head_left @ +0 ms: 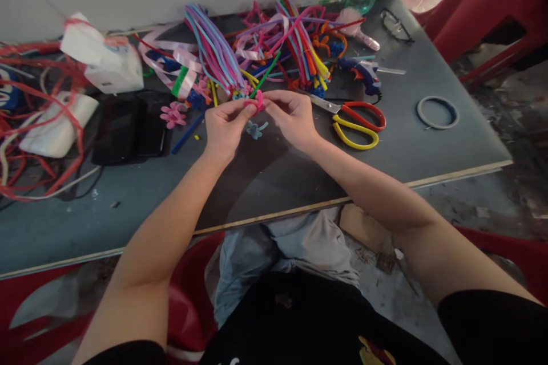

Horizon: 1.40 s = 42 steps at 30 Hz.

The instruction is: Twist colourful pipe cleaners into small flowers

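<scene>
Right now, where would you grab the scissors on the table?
Take the scissors by the red and yellow handle loops, coming from the right. The loops lie flat and open toward the table's right side; the blade points left toward the right hand, under the pipe cleaners.

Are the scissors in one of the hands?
No. The red-and-yellow scissors lie on the table beside the right hand, which pinches a small pink piece together with the left hand.

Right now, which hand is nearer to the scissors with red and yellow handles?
The right hand. It is just left of the scissors in the picture, close to the blade. The left hand is farther away, beyond the right hand, pinching the same pink piece.
</scene>
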Available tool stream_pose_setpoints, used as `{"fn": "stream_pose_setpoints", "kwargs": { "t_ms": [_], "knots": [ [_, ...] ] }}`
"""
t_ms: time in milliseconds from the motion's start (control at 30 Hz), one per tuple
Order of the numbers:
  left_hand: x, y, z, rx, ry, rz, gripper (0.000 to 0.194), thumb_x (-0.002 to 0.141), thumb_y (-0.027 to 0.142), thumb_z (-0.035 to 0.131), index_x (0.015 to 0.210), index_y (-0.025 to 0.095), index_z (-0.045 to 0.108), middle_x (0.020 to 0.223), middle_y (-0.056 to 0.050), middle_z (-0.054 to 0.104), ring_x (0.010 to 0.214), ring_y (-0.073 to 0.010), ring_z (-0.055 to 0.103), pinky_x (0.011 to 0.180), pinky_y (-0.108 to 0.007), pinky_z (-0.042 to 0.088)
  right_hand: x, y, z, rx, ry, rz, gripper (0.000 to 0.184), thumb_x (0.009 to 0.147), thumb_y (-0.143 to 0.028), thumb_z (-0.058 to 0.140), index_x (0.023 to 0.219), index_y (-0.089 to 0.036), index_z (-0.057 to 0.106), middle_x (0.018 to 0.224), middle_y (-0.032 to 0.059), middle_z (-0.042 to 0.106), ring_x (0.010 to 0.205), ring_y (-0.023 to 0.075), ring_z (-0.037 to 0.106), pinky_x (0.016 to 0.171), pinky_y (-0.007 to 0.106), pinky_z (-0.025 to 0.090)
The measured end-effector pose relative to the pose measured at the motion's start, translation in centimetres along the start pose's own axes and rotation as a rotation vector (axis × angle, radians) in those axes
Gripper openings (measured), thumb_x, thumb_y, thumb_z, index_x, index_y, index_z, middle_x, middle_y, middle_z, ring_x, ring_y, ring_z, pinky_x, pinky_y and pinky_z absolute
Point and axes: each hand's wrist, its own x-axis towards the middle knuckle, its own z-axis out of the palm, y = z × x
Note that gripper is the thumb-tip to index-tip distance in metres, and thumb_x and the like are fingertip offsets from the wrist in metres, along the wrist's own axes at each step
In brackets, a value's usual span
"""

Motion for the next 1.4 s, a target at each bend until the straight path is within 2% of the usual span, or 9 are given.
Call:
{"fn": "stream_pose_setpoints", "kwargs": {
  "t_ms": [200, 467, 567, 633, 733, 833, 967, 1233, 1400],
  "knots": [
    [0.2, -1.0, -0.5, 0.030, 0.029, 0.006, 0.023, 0.081, 0.047, 0.083, 0.088, 0.025, 0.081, 0.093, -0.002, 0.081, 0.089, -0.0193, 0.077, 0.075, -0.030, 0.064, -0.2, -0.7, -0.8, -0.142, -0.049, -0.138, 0.030, 0.098, -0.039, 0.056, 0.098, -0.020, 0.079, 0.105, 0.0076, 0.076, 0.097, 0.0190, 0.070, 0.088, 0.033, 0.055],
    [-0.2, -1.4, 0.2, -0.086, 0.086, 0.025, 0.036, 0.070, 0.056, 0.088, 0.085, 0.024, 0.082, 0.083, -0.002, 0.079, 0.075, -0.0165, 0.074, 0.069, -0.028, 0.060, -0.3, -0.4, -0.4, -0.166, 0.022, -0.180, 0.030, 0.096, -0.041, 0.060, 0.092, -0.018, 0.079, 0.091, 0.0064, 0.075, 0.086, 0.0174, 0.068, 0.079, 0.030, 0.052],
    [0.1, -1.8, 0.0, -0.046, 0.085, 0.046, 0.039, 0.079, 0.061, 0.079, 0.084, 0.023, 0.081, 0.078, -0.002, 0.076, 0.076, -0.0172, 0.073, 0.067, -0.028, 0.058, -0.1, -0.3, -0.3, -0.128, 0.021, -0.147, 0.037, 0.095, -0.048, 0.060, 0.089, -0.016, 0.076, 0.084, 0.0059, 0.073, 0.077, 0.0151, 0.065, 0.072, 0.028, 0.050],
    [0.5, -2.0, -0.6, 0.047, 0.052, 0.119, 0.043, 0.089, 0.064, 0.067, 0.093, 0.024, 0.081, 0.082, -0.003, 0.076, 0.082, -0.0184, 0.073, 0.071, -0.029, 0.057, 0.1, -0.4, -0.6, -0.073, -0.060, -0.119, 0.043, 0.094, -0.054, 0.060, 0.085, -0.014, 0.073, 0.078, 0.0048, 0.070, 0.071, 0.0130, 0.061, 0.067, 0.026, 0.047],
    [1.2, -1.7, -2.3, 0.296, -0.071, 0.351, 0.041, 0.096, 0.060, 0.059, 0.112, 0.027, 0.076, 0.102, -0.006, 0.077, 0.100, -0.0210, 0.071, 0.087, -0.035, 0.057, 0.9, -0.6, -1.4, 0.094, -0.360, -0.098, 0.051, 0.091, -0.064, 0.063, 0.080, -0.015, 0.067, 0.070, 0.0020, 0.064, 0.065, 0.0102, 0.056, 0.060, 0.023, 0.043],
    [1.4, -1.1, -3.5, 0.518, -0.231, 0.571, 0.035, 0.101, 0.053, 0.054, 0.107, 0.028, 0.077, 0.104, -0.006, 0.077, 0.105, -0.0226, 0.067, 0.097, -0.042, 0.054, 1.7, -1.0, -2.7, 0.264, -0.613, -0.070, 0.051, 0.091, -0.064, 0.063, 0.078, -0.015, 0.065, 0.063, -0.0008, 0.059, 0.059, 0.0082, 0.052, 0.055, 0.022, 0.040],
    [1.2, -0.4, -3.6, 0.617, -0.339, 0.748, 0.031, 0.103, 0.047, 0.052, 0.105, 0.028, 0.076, 0.099, -0.003, 0.076, 0.102, -0.0214, 0.066, 0.096, -0.043, 0.052, 2.5, -1.3, -4.3, 0.278, -0.747, -0.022, 0.045, 0.090, -0.055, 0.069, 0.074, -0.014, 0.065, 0.058, -0.0037, 0.054, 0.054, 0.0055, 0.043, 0.052, 0.021, 0.034],
    [0.6, 0.2, -2.7, 0.842, -0.424, 0.801, 0.039, 0.104, 0.035, 0.043, 0.084, 0.019, 0.072, 0.081, -0.005, 0.070, 0.092, -0.0225, 0.066, 0.084, -0.040, 0.051, 2.5, -1.7, -5.6, -0.257, -0.708, -0.115, 0.023, 0.088, -0.037, 0.068, 0.080, -0.017, 0.076, 0.068, -0.0008, 0.067, 0.066, 0.0106, 0.055, 0.068, 0.027, 0.042],
    [-0.1, 1.0, -1.3, 0.837, -0.409, 0.545, 0.028, 0.091, 0.033, 0.057, 0.071, 0.018, 0.067, 0.070, -0.006, 0.063, 0.087, -0.0249, 0.064, 0.076, -0.038, 0.050, 1.1, -2.7, -4.8, -0.747, -0.454, -0.245, 0.019, 0.090, -0.025, 0.059, 0.087, -0.017, 0.077, 0.082, 0.0064, 0.071, 0.086, 0.0224, 0.062, 0.079, 0.036, 0.043]
  ]
}}
